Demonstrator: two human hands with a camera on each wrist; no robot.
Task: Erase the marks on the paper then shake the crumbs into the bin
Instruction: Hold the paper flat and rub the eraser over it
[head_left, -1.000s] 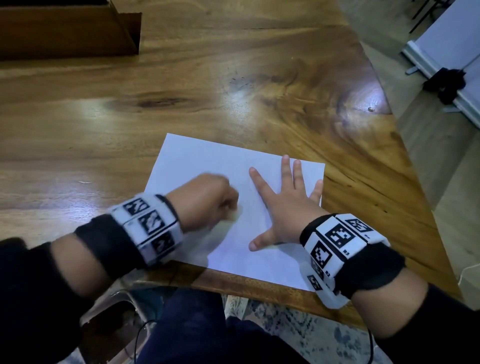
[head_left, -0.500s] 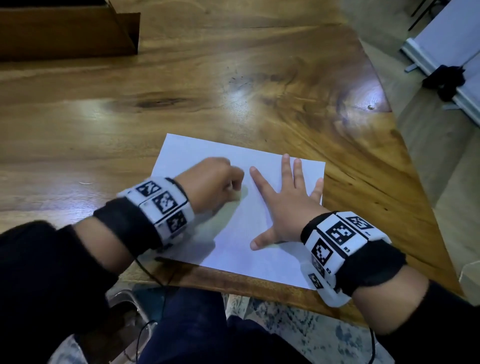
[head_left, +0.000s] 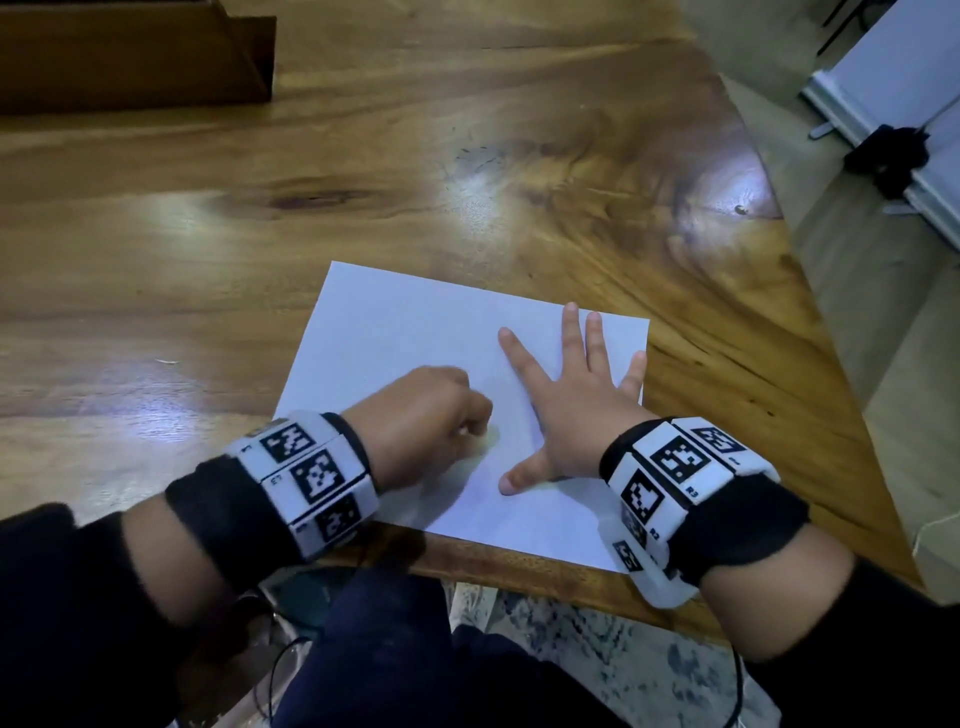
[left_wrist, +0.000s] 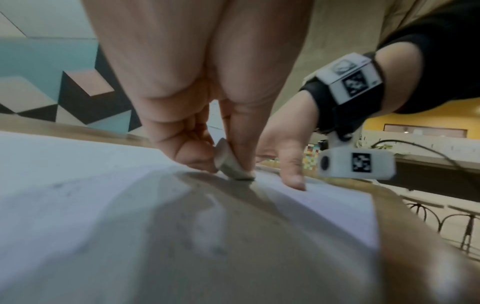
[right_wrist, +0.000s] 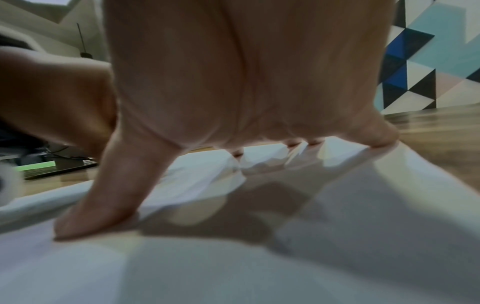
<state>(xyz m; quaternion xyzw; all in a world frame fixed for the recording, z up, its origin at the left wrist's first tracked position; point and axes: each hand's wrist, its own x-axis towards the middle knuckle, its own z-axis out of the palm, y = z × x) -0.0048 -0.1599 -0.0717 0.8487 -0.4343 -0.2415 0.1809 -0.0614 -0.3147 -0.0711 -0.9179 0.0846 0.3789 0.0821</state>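
A white sheet of paper (head_left: 415, 332) lies near the front edge of the wooden table (head_left: 260, 234). My left hand (head_left: 431, 415) is curled over the sheet's left half and pinches a small pale eraser (left_wrist: 231, 164) whose lower end touches the paper (left_wrist: 78, 205). Faint grey smudges show on the sheet in the left wrist view. My right hand (head_left: 566, 395) lies flat on the right half with fingers spread, pressing the paper (right_wrist: 259, 257) down. The right hand (left_wrist: 288, 156) also appears just beyond the eraser. No bin shows in any view.
A dark wooden box (head_left: 135, 57) stands at the table's far left. The table's right edge slants away toward the floor, where a white board base (head_left: 883, 130) stands. My lap and a patterned rug (head_left: 597, 654) lie below the front edge.
My left hand with the eraser slid away from me and then back toward me across the paper. The right hand has stayed pressed flat in the same place.
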